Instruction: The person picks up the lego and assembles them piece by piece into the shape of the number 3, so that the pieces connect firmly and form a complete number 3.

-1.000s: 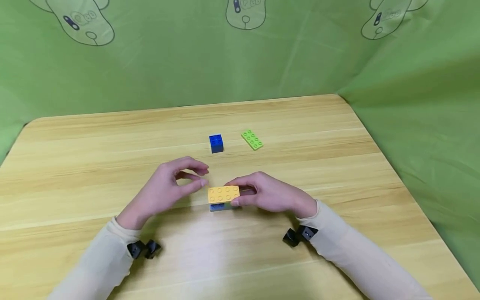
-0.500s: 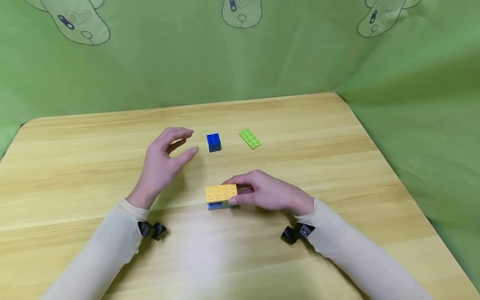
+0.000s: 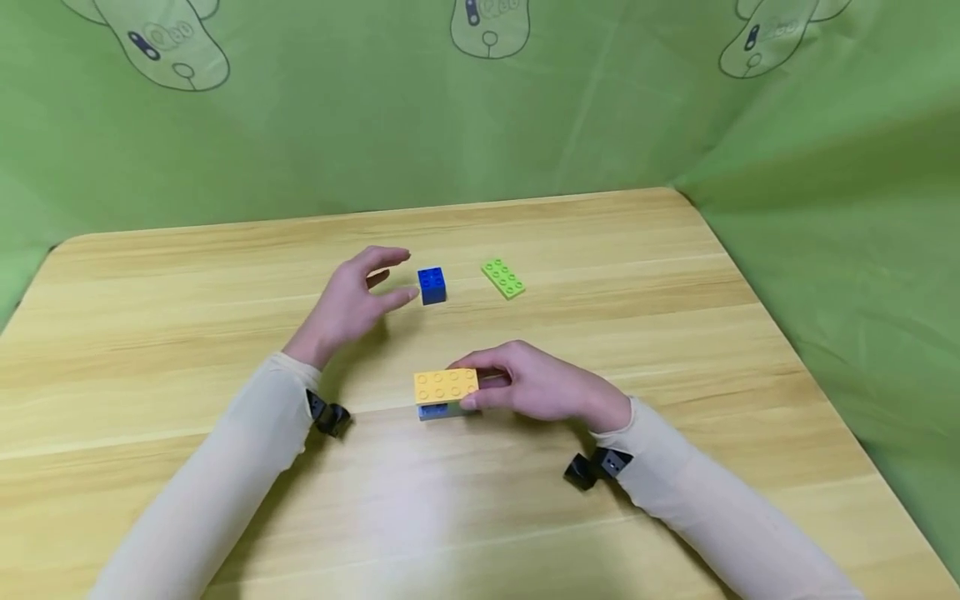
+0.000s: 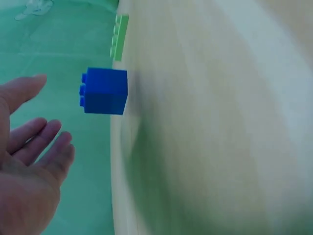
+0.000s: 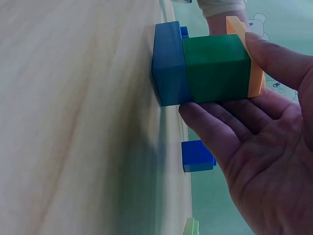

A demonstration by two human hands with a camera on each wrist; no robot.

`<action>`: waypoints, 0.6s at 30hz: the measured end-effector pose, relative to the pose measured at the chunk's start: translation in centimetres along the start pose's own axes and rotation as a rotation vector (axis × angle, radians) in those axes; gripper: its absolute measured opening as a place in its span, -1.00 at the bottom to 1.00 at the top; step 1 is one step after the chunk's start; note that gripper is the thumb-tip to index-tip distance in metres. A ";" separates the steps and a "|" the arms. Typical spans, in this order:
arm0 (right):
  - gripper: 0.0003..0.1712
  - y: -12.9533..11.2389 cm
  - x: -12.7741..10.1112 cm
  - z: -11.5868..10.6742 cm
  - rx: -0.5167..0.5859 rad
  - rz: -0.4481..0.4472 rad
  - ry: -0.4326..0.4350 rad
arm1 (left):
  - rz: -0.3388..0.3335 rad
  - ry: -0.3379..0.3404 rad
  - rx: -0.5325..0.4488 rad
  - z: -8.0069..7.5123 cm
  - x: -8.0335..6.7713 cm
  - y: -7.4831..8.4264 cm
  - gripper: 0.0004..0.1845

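My right hand (image 3: 540, 385) grips the right end of a small stack of toy building bricks in the head view. On top of the stack lies a yellow-orange eight-stud plate (image 3: 444, 387). Below it, a green brick (image 5: 217, 68) sits on a longer blue brick (image 5: 169, 63) in the right wrist view, with thumb and fingers on opposite sides. My left hand (image 3: 351, 298), thumb and fingers spread apart, is just left of a square dark-blue brick (image 3: 432, 287) with studs upward. In the left wrist view a gap shows between the fingertips and this blue brick (image 4: 105, 91).
A flat lime-green plate (image 3: 503, 279) lies on the wooden table (image 3: 637, 275), right of the dark-blue brick. Green cloth (image 3: 337, 125) with cartoon outlines hangs behind the table and along its right side. Small black cameras (image 3: 327, 414) sit at both wrists.
My left hand has moved away from the stack, forward and then right to the dark-blue brick. The right hand and its stack have stayed in place.
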State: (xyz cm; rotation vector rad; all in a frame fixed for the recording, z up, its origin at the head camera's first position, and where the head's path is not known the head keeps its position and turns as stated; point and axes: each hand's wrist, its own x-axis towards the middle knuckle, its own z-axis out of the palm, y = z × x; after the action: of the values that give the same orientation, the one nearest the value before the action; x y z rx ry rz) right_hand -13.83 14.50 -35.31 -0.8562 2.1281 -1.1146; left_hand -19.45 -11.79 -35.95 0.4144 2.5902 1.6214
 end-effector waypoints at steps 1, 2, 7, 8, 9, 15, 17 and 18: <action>-0.54 0.0 0.0 0.0 0.002 0.003 0.001 | 0.001 -0.013 0.005 0.0 0.3 -0.1 -0.40; -0.54 0.0 0.0 0.0 0.009 0.006 0.000 | -0.002 -0.023 0.010 0.1 0.6 -0.2 -0.39; -0.54 0.1 -0.1 0.1 0.028 0.003 0.000 | -0.046 -0.058 -0.014 0.6 1.3 -0.6 -0.38; -0.54 0.1 -0.1 0.1 0.030 0.005 0.002 | -0.056 -0.060 -0.017 0.7 1.3 -0.6 -0.38; -0.55 0.1 -0.1 0.1 0.029 0.006 0.005 | -0.063 -0.061 -0.017 0.7 1.4 -0.5 -0.39; -0.55 -0.1 -0.1 0.1 0.035 0.007 0.009 | -0.091 -0.066 0.029 1.0 1.8 -0.7 -0.39; -0.55 -0.1 -0.2 0.1 0.040 0.006 0.010 | -0.094 -0.075 0.041 1.1 2.1 -0.7 -0.39; -0.55 -0.1 -0.1 0.1 0.040 0.008 0.012 | -0.093 -0.079 0.047 1.2 2.4 -0.8 -0.39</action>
State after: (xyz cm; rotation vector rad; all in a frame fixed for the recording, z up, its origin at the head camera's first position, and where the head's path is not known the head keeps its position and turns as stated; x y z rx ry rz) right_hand -13.66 14.52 -35.20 -0.8241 2.1102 -1.1572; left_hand -21.64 -10.46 -36.96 0.3468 2.5530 1.4871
